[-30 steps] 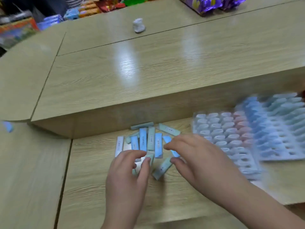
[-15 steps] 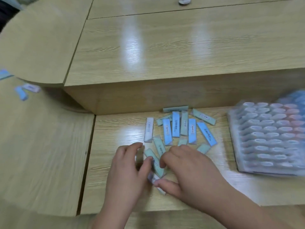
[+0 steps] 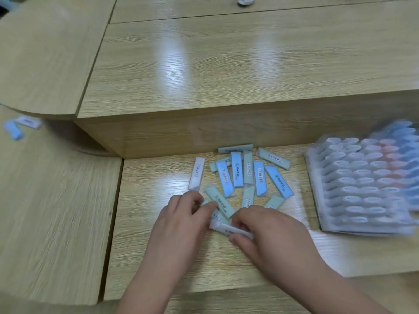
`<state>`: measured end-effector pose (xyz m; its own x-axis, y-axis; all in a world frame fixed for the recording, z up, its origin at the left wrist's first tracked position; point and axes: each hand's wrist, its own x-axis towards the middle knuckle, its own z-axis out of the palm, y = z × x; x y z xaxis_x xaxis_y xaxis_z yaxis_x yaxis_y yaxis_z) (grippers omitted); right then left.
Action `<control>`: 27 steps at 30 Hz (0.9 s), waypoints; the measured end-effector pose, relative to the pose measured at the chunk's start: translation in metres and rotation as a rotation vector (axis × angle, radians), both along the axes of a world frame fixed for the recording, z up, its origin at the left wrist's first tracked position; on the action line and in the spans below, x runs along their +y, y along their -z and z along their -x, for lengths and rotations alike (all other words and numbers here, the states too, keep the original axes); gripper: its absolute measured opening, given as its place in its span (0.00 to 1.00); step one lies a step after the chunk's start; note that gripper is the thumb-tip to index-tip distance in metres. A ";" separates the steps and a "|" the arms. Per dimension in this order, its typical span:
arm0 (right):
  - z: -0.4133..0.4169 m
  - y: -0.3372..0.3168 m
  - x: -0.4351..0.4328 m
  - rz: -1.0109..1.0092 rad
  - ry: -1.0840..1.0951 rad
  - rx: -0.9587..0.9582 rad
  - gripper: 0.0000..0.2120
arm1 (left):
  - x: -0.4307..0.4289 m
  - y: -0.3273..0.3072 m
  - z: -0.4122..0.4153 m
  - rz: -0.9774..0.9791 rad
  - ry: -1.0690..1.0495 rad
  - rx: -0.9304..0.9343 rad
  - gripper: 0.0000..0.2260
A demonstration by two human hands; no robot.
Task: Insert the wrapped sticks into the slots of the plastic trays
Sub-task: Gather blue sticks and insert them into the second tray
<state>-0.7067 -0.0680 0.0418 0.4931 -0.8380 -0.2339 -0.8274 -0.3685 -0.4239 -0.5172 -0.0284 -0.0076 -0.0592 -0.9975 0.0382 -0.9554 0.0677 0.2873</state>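
Several wrapped sticks (image 3: 237, 175), blue, green and white, lie scattered on the low wooden desk (image 3: 147, 245). My right hand (image 3: 269, 239) pinches a white wrapped stick (image 3: 229, 228) between thumb and fingers at the near edge of the pile. My left hand (image 3: 181, 225) has its fingers curled round the left end of that stick and a green stick beneath it. A stack of clear plastic trays (image 3: 362, 184) with rows of oval slots lies to the right, blurred, with blue and red pieces showing in the back rows.
A raised wooden counter (image 3: 226, 71) runs behind the pile. Two loose sticks (image 3: 20, 126) lie on the left desk section. A small white object (image 3: 244, 0) sits at the far edge of the counter.
Both hands have drawn a white stick out of the pile toward me. The view has tilted down and the trays have slid to the right of the picture.
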 end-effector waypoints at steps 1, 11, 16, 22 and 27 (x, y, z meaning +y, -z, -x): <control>0.005 -0.002 0.000 -0.043 0.046 -0.047 0.11 | -0.001 -0.001 0.001 0.010 0.008 -0.009 0.19; 0.100 -0.032 0.003 -0.195 0.212 -0.720 0.14 | -0.009 -0.031 0.030 0.038 0.074 -0.016 0.07; 0.172 -0.038 -0.007 -0.046 0.330 -0.791 0.23 | -0.020 -0.065 0.093 0.053 -0.068 0.314 0.09; 0.242 -0.035 -0.032 0.041 0.459 -0.864 0.20 | -0.046 -0.087 0.185 0.059 -0.168 0.596 0.07; 0.264 -0.024 -0.048 0.186 0.439 -0.685 0.10 | -0.060 -0.088 0.230 0.041 -0.193 0.710 0.09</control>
<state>-0.9705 -0.1158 0.0659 0.0958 -0.9825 0.1600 -0.4929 -0.1865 -0.8499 -0.7472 -0.0880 0.0806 0.1701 -0.9846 0.0400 -0.5361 -0.0584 0.8421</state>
